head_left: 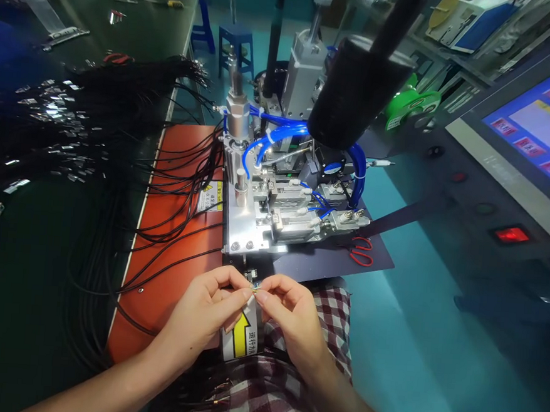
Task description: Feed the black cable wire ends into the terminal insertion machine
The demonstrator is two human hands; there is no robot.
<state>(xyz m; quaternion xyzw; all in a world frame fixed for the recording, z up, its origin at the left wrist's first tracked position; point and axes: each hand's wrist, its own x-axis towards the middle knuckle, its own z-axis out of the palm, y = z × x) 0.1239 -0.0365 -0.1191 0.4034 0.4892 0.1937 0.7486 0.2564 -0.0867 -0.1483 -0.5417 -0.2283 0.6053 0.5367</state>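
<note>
Pinched between my two hands is a small bunch of thin coloured wire ends point(255, 289), just in front of the machine. My left hand point(209, 305) grips them from the left with thumb and forefinger. From the right, the thumb and forefinger of my right hand point(293, 308) close on the same wires. Fingertips hide most of the wires. Right behind my fingers is the front end of the silver machine point(248, 226), fitted with blue air tubes point(284, 133). Below my hands shows a white label with a yellow arrow point(240, 340).
Black cables point(180, 215) run from the machine's left side across an orange board point(166, 286). A heap of cables with metal plugs point(59, 122) lies further left. Red-handled scissors point(362, 252) rest at right. A control panel with a screen point(534, 136) stands far right; a dark cylinder point(356, 92) hangs overhead.
</note>
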